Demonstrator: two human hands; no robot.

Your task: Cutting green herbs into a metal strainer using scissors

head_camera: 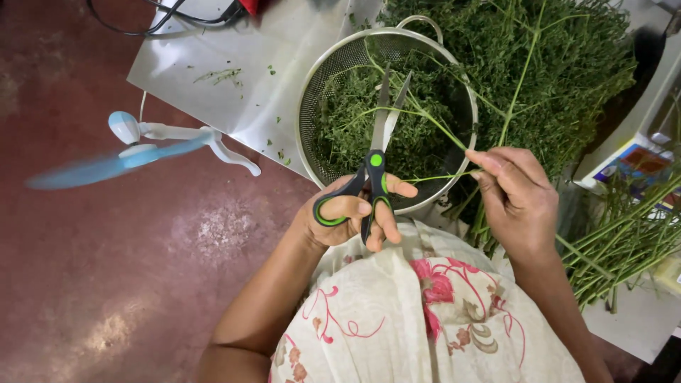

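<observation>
The left hand [351, 216] holds the scissors [374, 159], blades a little apart, pointing up over the strainer [312, 92]. The right hand [518, 195] pinches a thin green stem [425, 117]. The stem slants up-left, across the blades, above the leaves in the strainer.

one scissors [374, 170], one colander [319, 92], one fan [142, 145]

It was a home floor workspace: red cement floor [106, 284], small fan [135, 145] left, metal colander [386, 113] of greens far
</observation>
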